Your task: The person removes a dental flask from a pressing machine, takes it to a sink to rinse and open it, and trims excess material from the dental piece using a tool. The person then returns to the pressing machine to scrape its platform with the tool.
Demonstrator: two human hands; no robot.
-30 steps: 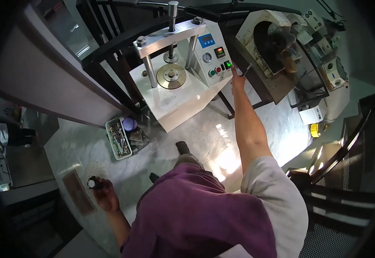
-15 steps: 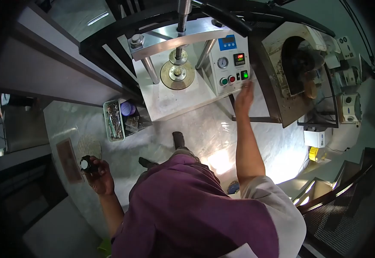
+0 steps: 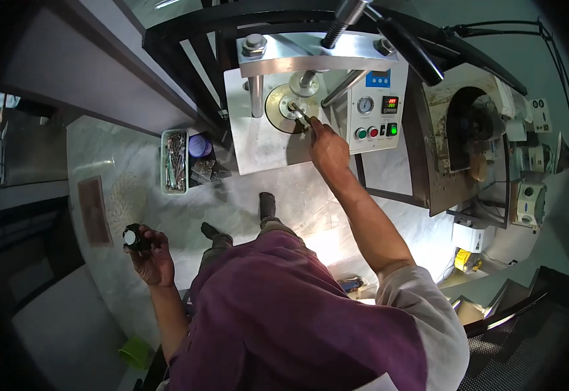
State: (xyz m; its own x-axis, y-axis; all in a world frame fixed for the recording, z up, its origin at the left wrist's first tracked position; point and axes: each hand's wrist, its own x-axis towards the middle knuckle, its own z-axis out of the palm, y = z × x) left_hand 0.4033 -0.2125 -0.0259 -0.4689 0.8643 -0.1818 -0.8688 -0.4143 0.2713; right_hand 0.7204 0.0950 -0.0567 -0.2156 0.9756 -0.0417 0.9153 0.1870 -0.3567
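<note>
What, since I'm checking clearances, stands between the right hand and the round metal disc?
Nothing visible but the thin tool in the right hand, its tip over the metal disc; contact is unclear. The press head shows beyond the tip, off the hand's path.

A round plate (image 3: 276,120) is set on the base of the press (image 3: 248,146), with a control panel (image 3: 379,114) mounted on its right. Farther right, a second machine (image 3: 438,133) is placed. To the lower left, metal tools (image 3: 177,159) are held in a tray (image 3: 164,171), flanked on its right by a tub (image 3: 200,145).
</note>
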